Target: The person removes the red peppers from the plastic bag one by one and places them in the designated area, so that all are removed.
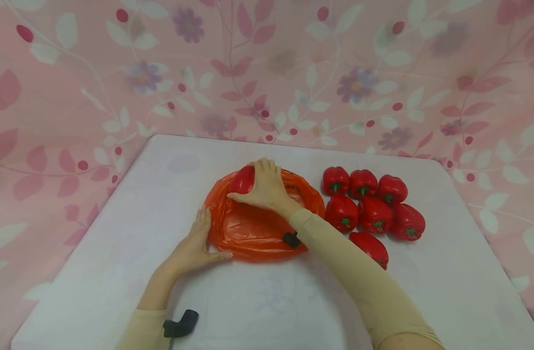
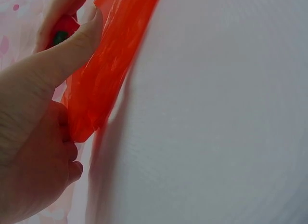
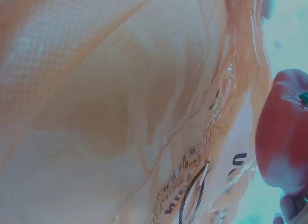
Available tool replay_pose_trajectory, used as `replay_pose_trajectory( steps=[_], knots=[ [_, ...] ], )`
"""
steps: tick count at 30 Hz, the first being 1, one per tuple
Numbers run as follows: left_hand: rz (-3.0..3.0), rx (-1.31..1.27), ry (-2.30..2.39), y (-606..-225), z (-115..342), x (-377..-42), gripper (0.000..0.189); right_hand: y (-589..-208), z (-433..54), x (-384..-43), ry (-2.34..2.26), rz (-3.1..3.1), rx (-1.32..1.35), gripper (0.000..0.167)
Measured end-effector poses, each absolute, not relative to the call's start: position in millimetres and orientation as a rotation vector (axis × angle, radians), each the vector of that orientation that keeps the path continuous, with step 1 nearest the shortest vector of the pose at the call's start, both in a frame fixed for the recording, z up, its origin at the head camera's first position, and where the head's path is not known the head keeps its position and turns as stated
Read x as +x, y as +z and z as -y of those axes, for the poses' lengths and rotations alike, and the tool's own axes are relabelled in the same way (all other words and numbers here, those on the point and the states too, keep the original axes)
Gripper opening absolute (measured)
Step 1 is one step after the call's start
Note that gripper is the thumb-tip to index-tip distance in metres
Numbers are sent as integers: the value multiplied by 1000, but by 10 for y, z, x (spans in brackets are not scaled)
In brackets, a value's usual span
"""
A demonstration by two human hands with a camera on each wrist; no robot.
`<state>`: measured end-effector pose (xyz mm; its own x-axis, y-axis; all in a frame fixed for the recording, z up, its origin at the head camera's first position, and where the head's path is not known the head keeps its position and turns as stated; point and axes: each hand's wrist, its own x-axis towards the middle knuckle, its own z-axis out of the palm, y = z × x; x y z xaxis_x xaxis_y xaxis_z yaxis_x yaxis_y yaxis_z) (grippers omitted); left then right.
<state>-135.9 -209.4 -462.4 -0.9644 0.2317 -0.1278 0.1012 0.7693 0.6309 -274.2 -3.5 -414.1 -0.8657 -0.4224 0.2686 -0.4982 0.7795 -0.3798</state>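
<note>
An orange plastic bag [image 1: 258, 249] lies spread open on the white table, its mouth facing up. Over the left back part of its mouth, my right hand [image 1: 268, 187] grips a red bell pepper [image 1: 242, 181]. That same bell pepper [image 3: 284, 132] shows its green stem at the right edge of the right wrist view, beside the bag's printed side. My left hand [image 1: 192, 249] rests against the bag's left side, fingers straight and thumb spread along the front rim. In the left wrist view, the left thumb [image 2: 72, 53] lies across the orange plastic [image 2: 103, 74].
Right of the bag, several red bell peppers [image 1: 375, 215] stand in rows on the white table [image 1: 96, 272]. One more bell pepper [image 1: 369, 247] lies in front of them, partly behind the right forearm. A pink floral cloth [image 1: 267, 73] hangs behind the table.
</note>
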Motion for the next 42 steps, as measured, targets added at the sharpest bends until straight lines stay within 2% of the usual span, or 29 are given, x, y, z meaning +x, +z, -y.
replay_pose_trajectory(
  steps=[42],
  knots=[
    [-2766,269,964,-4612,2090,-1363,128,-3882,-234,-2629,759,2189,1025,97]
  ],
)
